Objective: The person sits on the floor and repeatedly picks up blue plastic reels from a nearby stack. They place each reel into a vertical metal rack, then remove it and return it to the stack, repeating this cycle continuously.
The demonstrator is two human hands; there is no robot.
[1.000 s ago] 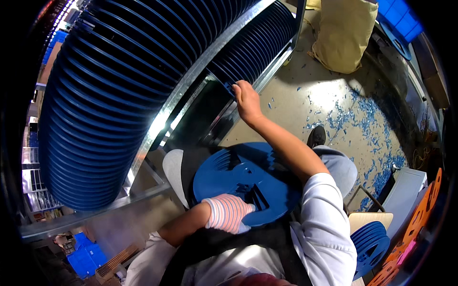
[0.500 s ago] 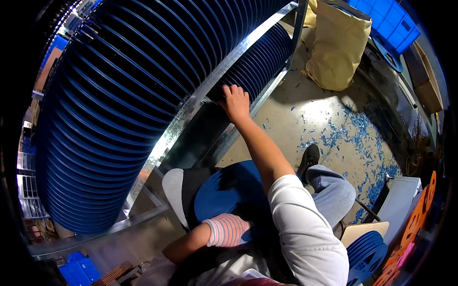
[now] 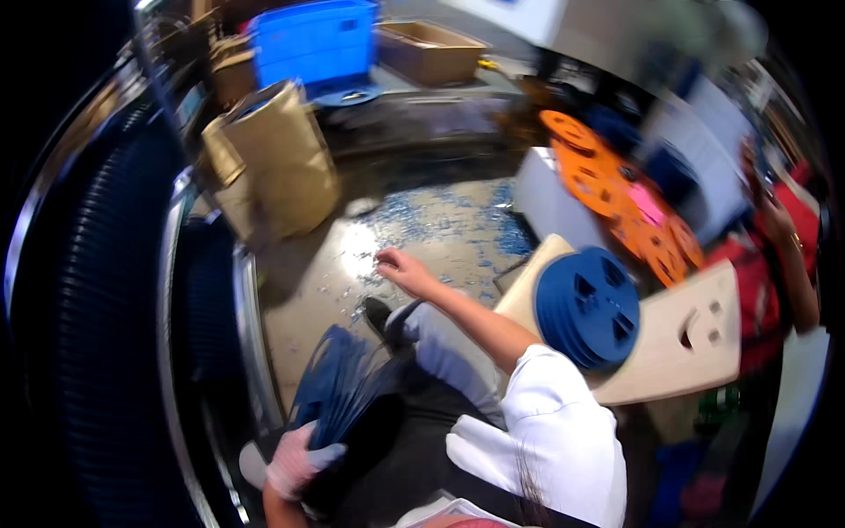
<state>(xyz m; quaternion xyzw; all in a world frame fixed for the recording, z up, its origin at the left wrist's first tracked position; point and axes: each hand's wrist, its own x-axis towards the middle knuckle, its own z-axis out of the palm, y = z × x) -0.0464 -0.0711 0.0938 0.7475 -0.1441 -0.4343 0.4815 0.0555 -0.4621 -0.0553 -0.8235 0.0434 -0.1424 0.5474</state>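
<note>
My left hand (image 3: 297, 462), in a pale striped glove, grips the lower edge of several thin blue plastic discs (image 3: 339, 383). They stand tilted above my lap and are smeared by motion. My bare right hand (image 3: 405, 271) is stretched forward over the floor, fingers loosely bent and a little apart, with nothing visible in them. To the right of that arm, a stack of blue discs with cutouts (image 3: 585, 308) lies on a light wooden chair (image 3: 682, 339) whose panel has a smiling-face cutout.
Racks of dark blue discs (image 3: 97, 290) with metal rails (image 3: 251, 326) stand at left. A tan sack (image 3: 277, 167), blue bin (image 3: 312, 44) and cardboard box (image 3: 431, 55) are at the back. Blue scraps (image 3: 440, 220) litter the floor. Orange cutout panels (image 3: 607, 189) and another person's arm (image 3: 786, 238) appear at right.
My view has swung to the right. My right hand has left the disc rack. My left hand now shows at the lower left with the discs tipped up.
</note>
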